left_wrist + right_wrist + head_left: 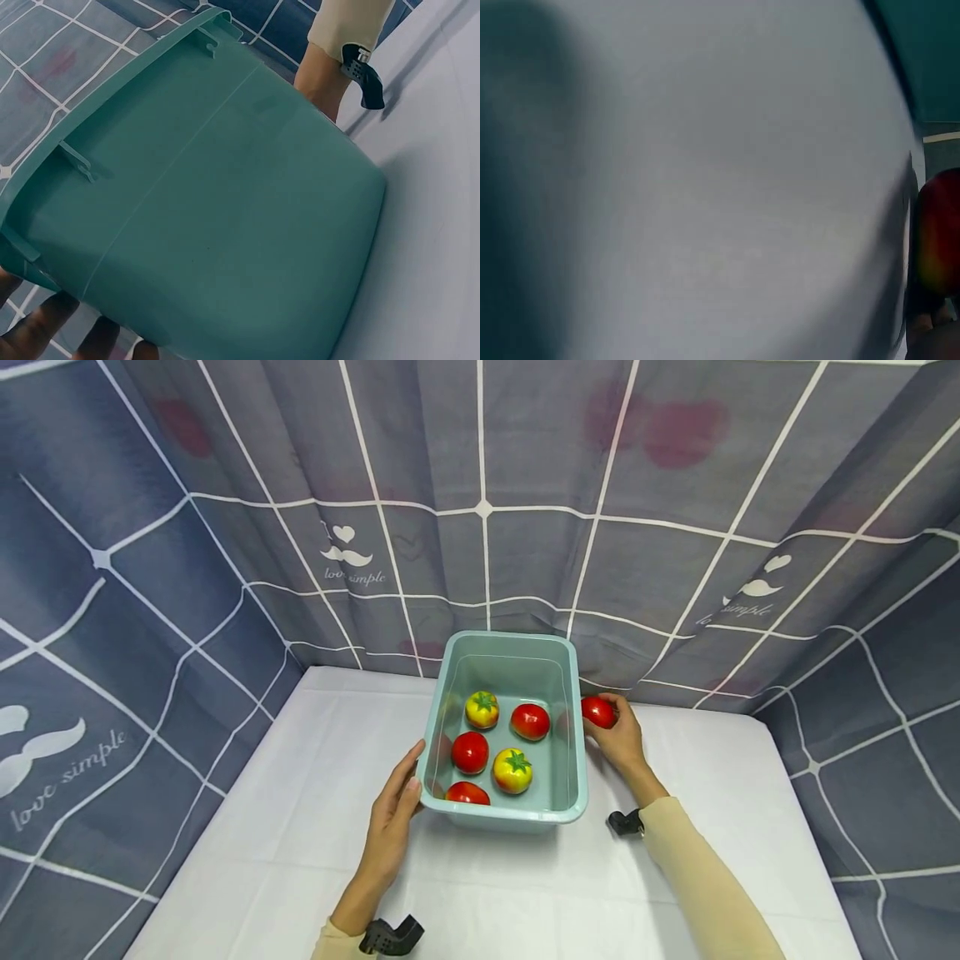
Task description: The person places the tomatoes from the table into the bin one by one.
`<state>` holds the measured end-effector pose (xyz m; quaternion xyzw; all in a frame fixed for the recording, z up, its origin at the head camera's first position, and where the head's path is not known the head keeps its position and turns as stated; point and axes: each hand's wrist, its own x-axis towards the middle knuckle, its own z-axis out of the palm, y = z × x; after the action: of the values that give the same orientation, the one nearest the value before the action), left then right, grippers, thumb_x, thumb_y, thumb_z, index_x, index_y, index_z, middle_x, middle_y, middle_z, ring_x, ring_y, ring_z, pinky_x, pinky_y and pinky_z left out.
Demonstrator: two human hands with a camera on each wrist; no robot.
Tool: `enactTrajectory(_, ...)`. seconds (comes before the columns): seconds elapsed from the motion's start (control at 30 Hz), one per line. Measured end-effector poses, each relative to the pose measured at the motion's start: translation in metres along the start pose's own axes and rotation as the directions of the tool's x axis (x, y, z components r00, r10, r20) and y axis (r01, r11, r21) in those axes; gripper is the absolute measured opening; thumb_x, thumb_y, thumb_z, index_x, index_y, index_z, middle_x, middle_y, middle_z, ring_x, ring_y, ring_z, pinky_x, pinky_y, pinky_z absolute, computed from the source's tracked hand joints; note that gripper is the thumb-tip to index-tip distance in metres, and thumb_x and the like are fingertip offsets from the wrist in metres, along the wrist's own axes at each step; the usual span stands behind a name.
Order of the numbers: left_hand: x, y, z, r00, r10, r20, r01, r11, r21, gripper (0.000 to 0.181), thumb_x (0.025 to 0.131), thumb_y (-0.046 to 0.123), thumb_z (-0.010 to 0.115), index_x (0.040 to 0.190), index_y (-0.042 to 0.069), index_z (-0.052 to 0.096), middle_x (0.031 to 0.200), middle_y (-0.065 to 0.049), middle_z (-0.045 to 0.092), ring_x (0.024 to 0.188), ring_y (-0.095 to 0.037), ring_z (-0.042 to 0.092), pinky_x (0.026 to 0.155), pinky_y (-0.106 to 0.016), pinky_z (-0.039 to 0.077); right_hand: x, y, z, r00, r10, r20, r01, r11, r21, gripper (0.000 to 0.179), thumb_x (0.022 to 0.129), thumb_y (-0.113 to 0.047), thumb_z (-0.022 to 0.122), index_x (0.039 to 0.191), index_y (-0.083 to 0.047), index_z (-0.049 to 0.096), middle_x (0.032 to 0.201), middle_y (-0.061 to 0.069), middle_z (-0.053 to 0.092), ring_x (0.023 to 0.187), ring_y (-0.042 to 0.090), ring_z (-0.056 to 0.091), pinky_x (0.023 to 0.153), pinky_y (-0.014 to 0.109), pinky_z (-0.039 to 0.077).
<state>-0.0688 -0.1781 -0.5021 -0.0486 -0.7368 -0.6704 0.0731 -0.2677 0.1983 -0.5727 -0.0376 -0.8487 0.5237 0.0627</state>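
A pale green plastic basin (506,814) stands on the table with several red and yellow tomatoes inside, among them a yellow one (513,771) and a red one (530,722). At its left front, my left hand (392,827) rests its fingers along the outer wall and rim, thumb near the front corner. On the other side, my right hand (621,735) grips a red tomato (598,712) just outside the right wall. The same tomato (939,232) shows dark at the right edge of the right wrist view. In the left wrist view the basin's outer side (210,202) fills most of the picture.
A white cloth (300,827) covers the table. Grey checked curtains (420,552) hang close behind the basin and at both sides. A black wrist camera (392,935) is strapped to the left wrist, another (625,823) to the right.
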Motion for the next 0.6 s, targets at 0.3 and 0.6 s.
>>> enactTrajectory(0.3, 0.000, 0.001, 0.002, 1.000, -0.001, -0.013, 0.002, 1.000, 0.008, 0.050, 0.118, 0.020, 0.043, 0.167, 0.027, 0.040, 0.173, -0.001, 0.041, 0.144, -0.003, 0.054, 0.103, -0.020, 0.056, -0.003, -0.009, -0.008, 1.000, -0.016, -0.025, 0.016, 1.000, 0.018, 0.062, 0.093, -0.016, 0.082, 0.148, -0.010, 0.055, 0.144, 0.026, 0.062, 0.134, 0.042, 0.060, 0.117, 0.054, 0.049)
enactTrajectory(0.6, 0.000, -0.001, 0.001, 1.000, -0.005, -0.013, 0.005, 1.000, 0.026, 0.050, 0.118, 0.021, 0.043, 0.167, 0.030, 0.040, 0.174, 0.001, 0.041, 0.145, -0.002, 0.053, 0.103, -0.020, 0.056, -0.008, -0.052, -0.024, 0.992, -0.106, -0.072, 0.115, 0.984, 0.137, 0.064, 0.090, -0.017, 0.087, 0.147, -0.009, 0.058, 0.145, 0.017, 0.065, 0.129, 0.032, 0.064, 0.101, 0.020, 0.047)
